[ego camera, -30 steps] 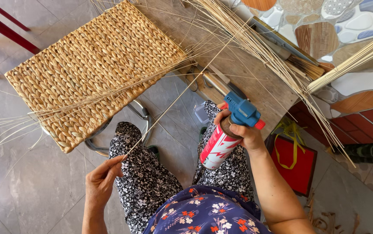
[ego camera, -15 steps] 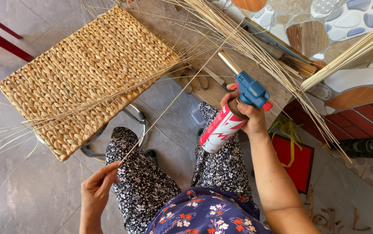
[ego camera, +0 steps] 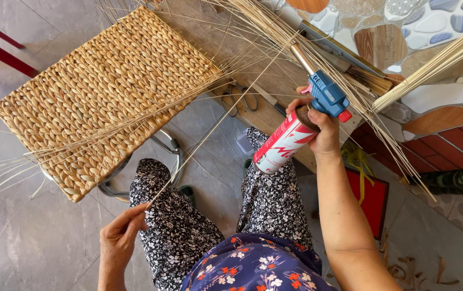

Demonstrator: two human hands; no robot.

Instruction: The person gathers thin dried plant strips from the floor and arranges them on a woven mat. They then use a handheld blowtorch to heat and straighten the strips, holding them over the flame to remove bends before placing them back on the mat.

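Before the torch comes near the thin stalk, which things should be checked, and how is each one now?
1. Right hand grips the gas torch firmly: ok.
2. Left hand pinches the thin stalk: ok.
3. Nozzle points away from the body: ok.
4. Flame lit: cannot tell.
5. Dry reed bundle lies clear of the nozzle: not ok.
6. Woven mat lies apart from the nozzle: ok.

Red-and-white gas can [ego camera: 284, 146] with blue torch head [ego camera: 327, 97], tilted at centre right of frame, metal nozzle aimed up-left, one thin pale straw [ego camera: 218, 120] running diagonally from lower left towards upper centre
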